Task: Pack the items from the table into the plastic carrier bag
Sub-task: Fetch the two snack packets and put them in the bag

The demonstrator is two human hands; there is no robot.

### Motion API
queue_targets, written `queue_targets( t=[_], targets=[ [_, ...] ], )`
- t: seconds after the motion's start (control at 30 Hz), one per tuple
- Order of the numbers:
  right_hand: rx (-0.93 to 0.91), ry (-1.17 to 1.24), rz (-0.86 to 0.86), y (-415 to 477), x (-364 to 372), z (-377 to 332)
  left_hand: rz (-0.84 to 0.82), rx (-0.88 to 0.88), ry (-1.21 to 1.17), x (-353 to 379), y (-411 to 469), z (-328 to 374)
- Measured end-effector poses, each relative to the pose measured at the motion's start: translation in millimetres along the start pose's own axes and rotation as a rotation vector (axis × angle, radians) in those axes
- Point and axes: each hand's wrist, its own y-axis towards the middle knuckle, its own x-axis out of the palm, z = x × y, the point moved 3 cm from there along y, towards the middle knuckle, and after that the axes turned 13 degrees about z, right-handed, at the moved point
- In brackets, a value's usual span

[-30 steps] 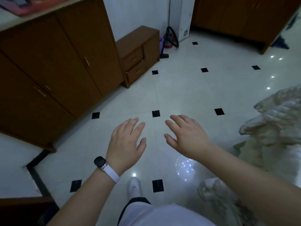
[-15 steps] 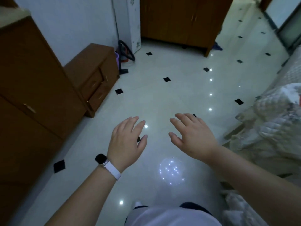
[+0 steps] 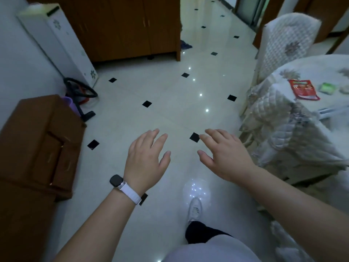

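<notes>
1. The left hand (image 3: 146, 157) is held out palm down over the floor (image 3: 170, 110), fingers loosely spread and holding nothing; a watch (image 3: 123, 185) with a white strap sits on its wrist.
2. The right hand (image 3: 225, 155) is held out beside it, also palm down, fingers spread and empty; the two hands are apart, with bare tile between them.
3. The table (image 3: 294, 129) stands at the right edge under a quilted cloth, well apart from both hands; on it lie a red packet (image 3: 303, 89) and, just beside it, a small green item (image 3: 327, 88); a pale thing at the far edge is too cut off to tell; I cannot make out a carrier bag for certain.
4. A covered chair (image 3: 285, 40) stands behind the table.
5. At the left stands a low brown drawer unit (image 3: 37, 140); a white shoe (image 3: 194, 209) is on the floor below the hands.
</notes>
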Motion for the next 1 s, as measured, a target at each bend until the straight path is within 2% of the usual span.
queue_targets(
  t=[0.4,0.73,1.0],
  targets=[
    [0.164,-0.03,0.055,158.7,58.4,155.0,0.01,0.178,-0.051,122.6,222.8,6.1],
    [0.3,-0.117,0.005,251.9,119.2,221.3,-0.009,0.298,-0.157,223.5,353.1,-31.1],
    [0.556,-0.267,-0.098,344.2,175.1,262.8,-0.101,0.466,-0.348,327.8,481.5,-77.1]
  ],
)
